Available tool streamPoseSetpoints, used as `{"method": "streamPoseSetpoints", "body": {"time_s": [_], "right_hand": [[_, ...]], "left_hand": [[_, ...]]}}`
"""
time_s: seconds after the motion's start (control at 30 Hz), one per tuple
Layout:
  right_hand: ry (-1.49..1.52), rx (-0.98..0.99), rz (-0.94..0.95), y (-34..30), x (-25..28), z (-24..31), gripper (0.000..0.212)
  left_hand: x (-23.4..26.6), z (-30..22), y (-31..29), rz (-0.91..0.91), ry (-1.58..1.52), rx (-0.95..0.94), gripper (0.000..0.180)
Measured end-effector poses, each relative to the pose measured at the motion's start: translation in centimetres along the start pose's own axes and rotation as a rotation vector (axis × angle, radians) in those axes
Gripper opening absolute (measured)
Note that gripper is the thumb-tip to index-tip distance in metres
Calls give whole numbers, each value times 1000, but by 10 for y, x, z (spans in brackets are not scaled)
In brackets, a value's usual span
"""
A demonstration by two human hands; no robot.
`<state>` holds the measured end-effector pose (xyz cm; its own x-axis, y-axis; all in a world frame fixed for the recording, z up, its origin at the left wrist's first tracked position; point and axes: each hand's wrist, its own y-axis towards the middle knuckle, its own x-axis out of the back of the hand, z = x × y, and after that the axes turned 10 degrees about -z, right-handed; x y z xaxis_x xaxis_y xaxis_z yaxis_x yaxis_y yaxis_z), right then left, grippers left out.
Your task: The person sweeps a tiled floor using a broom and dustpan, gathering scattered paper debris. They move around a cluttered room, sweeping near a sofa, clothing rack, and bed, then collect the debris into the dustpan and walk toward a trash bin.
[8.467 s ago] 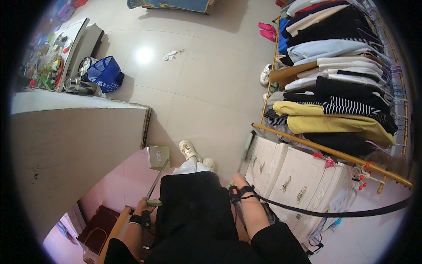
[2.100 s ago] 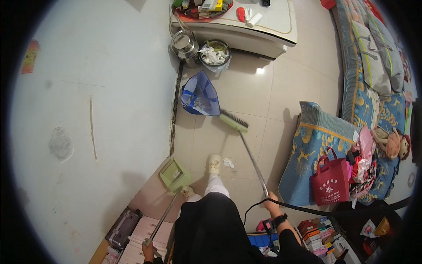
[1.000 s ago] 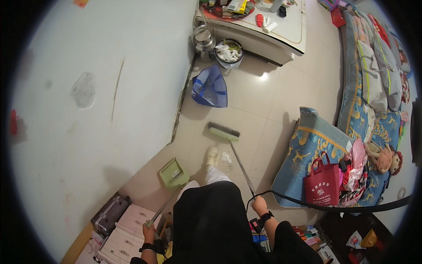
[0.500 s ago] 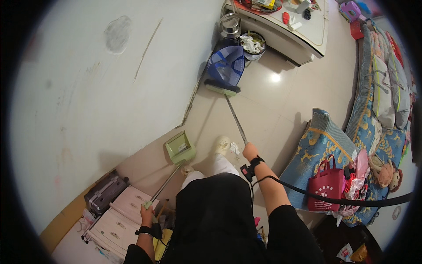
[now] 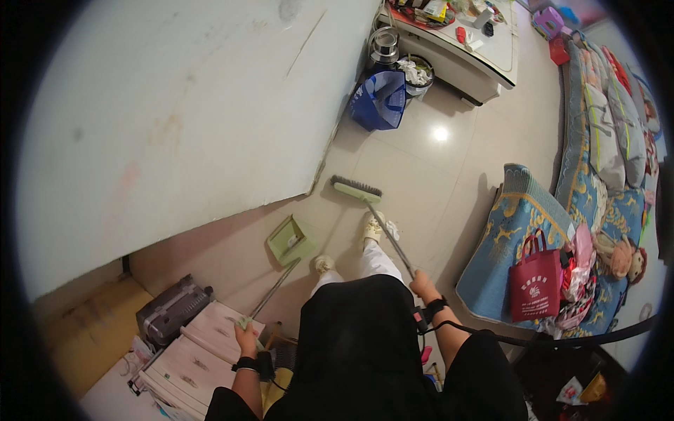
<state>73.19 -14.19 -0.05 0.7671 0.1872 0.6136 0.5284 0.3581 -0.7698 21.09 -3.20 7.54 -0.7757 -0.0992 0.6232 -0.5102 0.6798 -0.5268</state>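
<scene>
My right hand [image 5: 423,285] is wrapped round the metal handle of a broom [image 5: 357,190]. The broom's pale green head with dark bristles rests on the tiled floor, ahead of my feet. Crumpled white tissue [image 5: 392,230] lies by my right shoe, to the right of the broom handle. My left hand [image 5: 246,337] grips the handle of a long-handled dustpan [image 5: 290,241]. That light green pan stands on the floor ahead and to the left of my shoes, some way from the broom head.
A blue bag [image 5: 379,102] and a bin of waste [image 5: 415,72] stand by the white wall. Farther off is a white table [image 5: 449,38]. A sofa [image 5: 507,242] with a red bag [image 5: 536,286] is at right. At lower left are a suitcase [image 5: 172,309] and a pale cabinet [image 5: 189,361].
The broom head has come back from beside the blue bag toward my feet. My right hand has drawn nearer to my body. My left hand still holds the dustpan.
</scene>
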Motion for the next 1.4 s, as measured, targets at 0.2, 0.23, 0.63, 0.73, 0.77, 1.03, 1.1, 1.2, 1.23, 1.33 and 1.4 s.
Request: {"method": "streamPoseSetpoints", "body": {"time_s": [0.2, 0.23, 0.63, 0.73, 0.77, 1.03, 1.1, 1.2, 1.23, 1.33, 1.4], "right_hand": [[140, 41, -205, 31, -43, 40, 15], [136, 106, -284, 43, -56, 53, 15], [-33, -114, -271, -23, -120, 90, 16], [-171, -156, -100, -60, -121, 40, 21], [-210, -167, -121, -69, -120, 24, 21], [90, -176, -90, -115, -60, -101, 24], [227, -292, -104, -115, -52, -122, 25], [406, -308, -278, -84, -43, -150, 20], [424, -320, -342, -66, -38, -160, 17], [334, -389, -529, 3, -13, -192, 14], [331, -425, -622, 47, 9, -210, 18]], "left_hand": [[19, 37, 45, 125, 32, 82, 20], [21, 42, 50, 157, 77, 79, 19], [28, 44, 57, 120, 237, 0, 29], [24, 43, 56, 76, 230, -5, 30], [23, 43, 57, 84, 233, -22, 28], [-1, 33, 61, 46, 235, -9, 31], [-5, 32, 63, 27, 248, 6, 33], [-6, 33, 64, -5, 334, -19, 35], [-6, 34, 64, -50, 334, 9, 36], [-10, 34, 63, -104, 320, 63, 37], [-16, 27, 64, -11, 369, 4, 36]]}}
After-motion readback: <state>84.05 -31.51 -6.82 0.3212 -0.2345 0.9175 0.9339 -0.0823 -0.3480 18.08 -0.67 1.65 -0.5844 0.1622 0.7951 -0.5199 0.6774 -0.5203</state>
